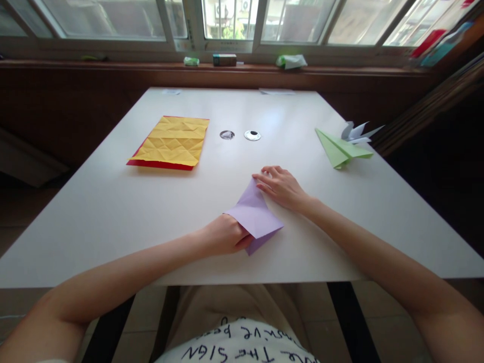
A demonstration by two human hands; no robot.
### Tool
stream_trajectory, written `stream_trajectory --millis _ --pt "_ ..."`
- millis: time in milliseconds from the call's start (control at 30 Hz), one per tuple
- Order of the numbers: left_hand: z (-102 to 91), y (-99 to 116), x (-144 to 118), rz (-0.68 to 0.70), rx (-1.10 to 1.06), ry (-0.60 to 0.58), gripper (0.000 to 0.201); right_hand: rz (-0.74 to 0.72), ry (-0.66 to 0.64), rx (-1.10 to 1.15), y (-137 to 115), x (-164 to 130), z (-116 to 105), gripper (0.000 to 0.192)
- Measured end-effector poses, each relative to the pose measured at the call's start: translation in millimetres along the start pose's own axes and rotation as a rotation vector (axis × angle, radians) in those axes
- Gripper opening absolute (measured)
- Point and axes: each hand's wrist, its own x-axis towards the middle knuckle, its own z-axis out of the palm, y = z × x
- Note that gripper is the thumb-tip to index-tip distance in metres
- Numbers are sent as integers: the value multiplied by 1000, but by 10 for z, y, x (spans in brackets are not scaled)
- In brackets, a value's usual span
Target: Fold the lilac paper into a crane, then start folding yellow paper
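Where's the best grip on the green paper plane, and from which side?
Probably the raised centre fold of the green paper plane, pinched from above. It lies flat on the table with wings spread, so the edges offer little. Come from the near side; the white folded paper sits right behind it.

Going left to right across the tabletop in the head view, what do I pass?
Yellow creased sheet on red paper → left hand → grey table hole → white grommet → purple folded paper → right hand → green paper plane → white paper crane.
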Motion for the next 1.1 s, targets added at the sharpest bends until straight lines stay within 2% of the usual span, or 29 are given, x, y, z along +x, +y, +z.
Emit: stream_trajectory --millis 133,267,333,400,500,633,733,833,967,1033,1100 --pt "-44 -40 4 -2 -20 11 25 56 110 58 45 -15 35 36" --pt "-129 -167 17 -29 -47 41 32 96 282 143 35 -88 -47 34" --pt "-154 -243 19 -63 -57 67 34 45 337 190 -30 -128 -129 27" --pt "-158 -304 15 -104 -63 99 33 -87 396 273 -125 -156 -208 17" --pt "-145 -350 10 -145 -51 126 33 -243 359 312 -275 -173 -270 11" --pt "-126 -356 17 -166 -32 161 43 -318 344 306 -423 -174 -255 16" --pt "-109 -355 11 -159 -28 173 38 -371 304 226 -513 -172 -257 9" --pt "-98 -344 -11 -132 -24 166 32 -475 253 102 -610 -181 -309 14" --pt "-110 -324 -15 -122 -14 149 33 -610 321 28 -705 -211 -372 17" --pt "-118 -327 -2 -120 -8 143 31 -596 383 10 -714 -222 -367 14" --pt "-123 -333 12 -121 1 142 30 -490 417 -9 -697 -221 -344 13"
